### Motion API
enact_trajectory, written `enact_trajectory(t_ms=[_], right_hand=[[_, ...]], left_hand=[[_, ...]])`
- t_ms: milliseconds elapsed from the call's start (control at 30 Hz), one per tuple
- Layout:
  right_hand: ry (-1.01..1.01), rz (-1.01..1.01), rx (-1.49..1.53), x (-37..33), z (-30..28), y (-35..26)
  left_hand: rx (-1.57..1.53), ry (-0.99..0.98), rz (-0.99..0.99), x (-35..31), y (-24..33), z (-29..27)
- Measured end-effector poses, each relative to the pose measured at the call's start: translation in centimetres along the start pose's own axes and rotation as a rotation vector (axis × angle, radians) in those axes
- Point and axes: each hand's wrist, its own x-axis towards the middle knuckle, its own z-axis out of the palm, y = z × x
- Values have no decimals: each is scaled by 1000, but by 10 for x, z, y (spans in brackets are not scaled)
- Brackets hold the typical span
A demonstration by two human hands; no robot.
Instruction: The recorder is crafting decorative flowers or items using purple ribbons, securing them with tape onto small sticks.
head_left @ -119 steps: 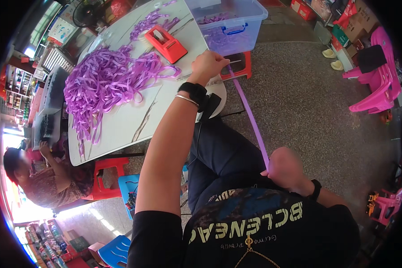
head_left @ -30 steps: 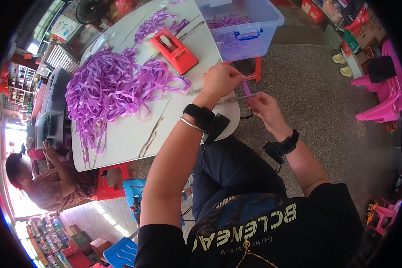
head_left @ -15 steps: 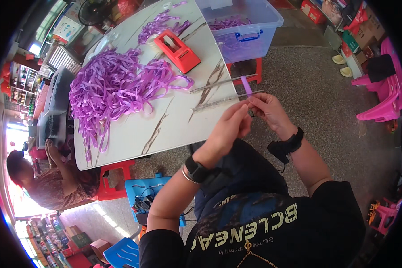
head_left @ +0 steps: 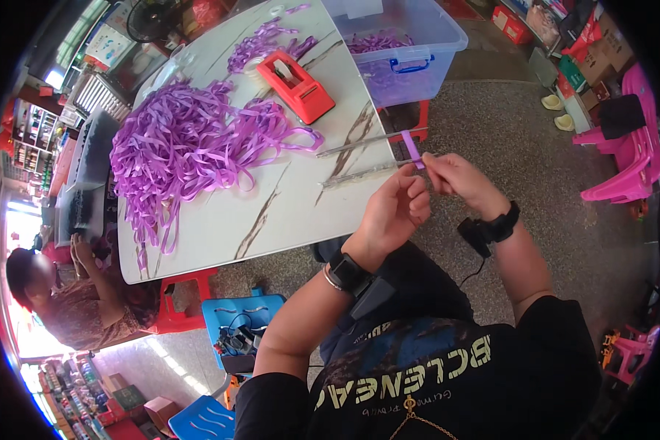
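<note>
A strip of purple ribbon [head_left: 412,148] spans two thin, parallel metal rods [head_left: 370,140] that jut past the table's right edge. My right hand [head_left: 466,183] pinches at the ribbon's lower end, thumb and forefinger together. Just left of it, my left hand [head_left: 392,213] has its fingers curled in, the fingertips close under the nearer rod; whatever they grip is hidden. Clear tape or film seems wrapped along that nearer rod. A big tangled heap of purple ribbon [head_left: 176,147] covers the table's left part.
On the marble-patterned table [head_left: 293,213] stands a red tape dispenser [head_left: 297,88]. Beyond the right edge, a clear plastic bin [head_left: 411,70] holds more ribbon on a red stool. A blue chair [head_left: 231,315] carries cables. At far left a person [head_left: 73,293] sits.
My hands have come slightly apart, the right one shifting right and down. The ribbon's lower end now shows between them. My left forearm has swung rightward.
</note>
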Motion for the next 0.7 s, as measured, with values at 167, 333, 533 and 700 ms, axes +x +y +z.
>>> enact_trajectory(t_ms=[167,333,533,700], right_hand=[[-129,-149,-158,22,4,-58],[95,-448,-464,103,39,-107],[58,-380,-667,192,59,-122],[-59,-19,-553,206,62,-135]], left_hand=[[-17,-109,-13,-3,2,-5],[-35,-180,-54,-4,4,-13],[-24,-176,-71,-5,2,-8],[-30,-163,-60,-6,4,-8]])
